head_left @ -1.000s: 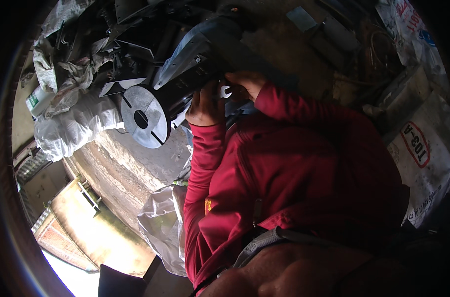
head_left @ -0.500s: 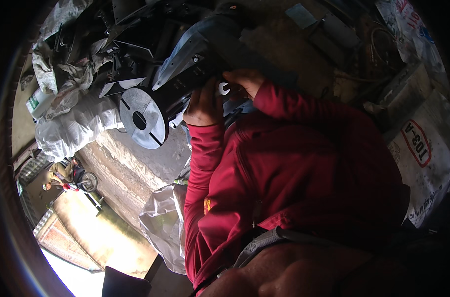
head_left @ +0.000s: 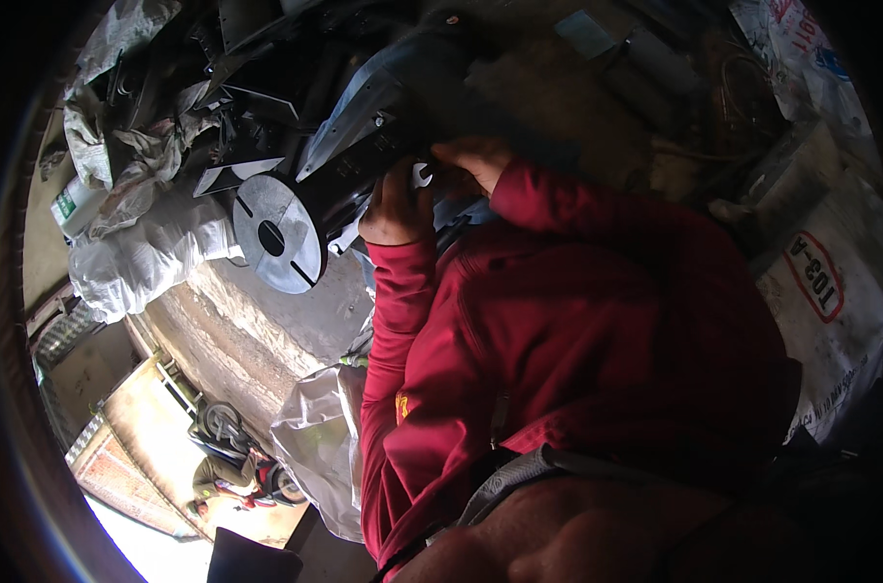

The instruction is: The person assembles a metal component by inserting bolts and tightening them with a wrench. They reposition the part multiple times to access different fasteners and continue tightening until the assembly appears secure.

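Apparently spanner work is in hand: the pale open end of a spanner (head_left: 422, 175) is seen between left hand (head_left: 395, 216) and right hand (head_left: 473, 163), just beside a dark metal bar (head_left: 361, 161). Left fingers are curled, right fingers lost in shadow; what is gripped by either cannot be told. Next, a square seating of the spanner seems called for, with the bar kept steady. Shank and any fastener are hidden. Outward, a slotted grey disc (head_left: 278, 243) is seen near the bar's end, its joint unclear; metal plates (head_left: 247, 24) beyond are swallowed by darkness
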Available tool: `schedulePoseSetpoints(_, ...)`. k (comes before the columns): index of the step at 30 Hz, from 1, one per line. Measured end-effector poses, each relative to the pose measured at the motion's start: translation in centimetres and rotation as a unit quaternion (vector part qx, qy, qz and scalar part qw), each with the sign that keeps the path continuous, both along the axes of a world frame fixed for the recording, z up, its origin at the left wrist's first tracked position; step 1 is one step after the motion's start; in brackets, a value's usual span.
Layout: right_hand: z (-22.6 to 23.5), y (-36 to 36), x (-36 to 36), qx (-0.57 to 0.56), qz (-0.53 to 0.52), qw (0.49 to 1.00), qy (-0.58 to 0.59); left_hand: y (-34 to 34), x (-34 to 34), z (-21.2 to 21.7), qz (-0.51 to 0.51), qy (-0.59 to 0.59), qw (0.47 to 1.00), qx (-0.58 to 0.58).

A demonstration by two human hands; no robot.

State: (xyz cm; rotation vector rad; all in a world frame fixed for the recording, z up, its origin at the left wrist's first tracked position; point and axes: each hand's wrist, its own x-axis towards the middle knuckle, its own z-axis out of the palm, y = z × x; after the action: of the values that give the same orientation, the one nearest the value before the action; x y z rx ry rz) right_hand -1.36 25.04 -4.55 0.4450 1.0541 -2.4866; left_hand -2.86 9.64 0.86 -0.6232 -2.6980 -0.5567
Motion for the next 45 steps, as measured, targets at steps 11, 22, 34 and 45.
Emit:
schedulePoseSetpoints(11, 0.1, -0.5, -0.2, 0.021, -0.002, 1.0, -0.021, 0.1, -0.5, -0.6, -0.032, 0.035, 0.998, 0.037)
schedulePoseSetpoints(22, -0.4, -0.4, -0.1, 0.032, 0.018, 0.999, -0.001, 0.0, 0.1, -0.9, 0.019, 0.034, 0.999, 0.037)
schedulePoseSetpoints(34, -0.6, -0.5, 0.2, 0.03, 0.019, 0.999, -0.005, 0.5, 0.2, -1.6, 0.052, 0.033, 0.997, 0.053)
schedulePoseSetpoints(45, -0.4, -0.4, 0.0, 0.032, 0.034, 0.999, -0.011, 0.8, 0.8, -0.7, 0.053, 0.097, 0.989, 0.102)
